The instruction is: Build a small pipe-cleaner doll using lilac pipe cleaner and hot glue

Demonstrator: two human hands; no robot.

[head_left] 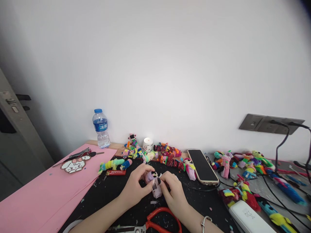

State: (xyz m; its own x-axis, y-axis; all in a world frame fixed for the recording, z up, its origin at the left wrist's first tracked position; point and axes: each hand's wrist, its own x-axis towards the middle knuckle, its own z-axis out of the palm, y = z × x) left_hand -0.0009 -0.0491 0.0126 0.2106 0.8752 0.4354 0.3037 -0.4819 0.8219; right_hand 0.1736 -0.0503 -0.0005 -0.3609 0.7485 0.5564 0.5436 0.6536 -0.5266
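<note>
My left hand (135,187) and my right hand (173,191) meet over the black mat (107,194) and both grip a small pale purple fuzzy figure (154,185). The figure's rounded head shows between my thumbs, its body hangs below. My right wrist wears a thin bracelet (204,222). Red-handled scissors (157,222) lie on the mat just in front of my hands.
Several bright fuzzy figures (167,156) lie along the wall, more at the right (245,161). A phone (202,165), water bottle (101,128), small white jar (147,144), red lighter (116,172), pink paper (36,197), white power bank (250,217) and black cables (279,149) surround me.
</note>
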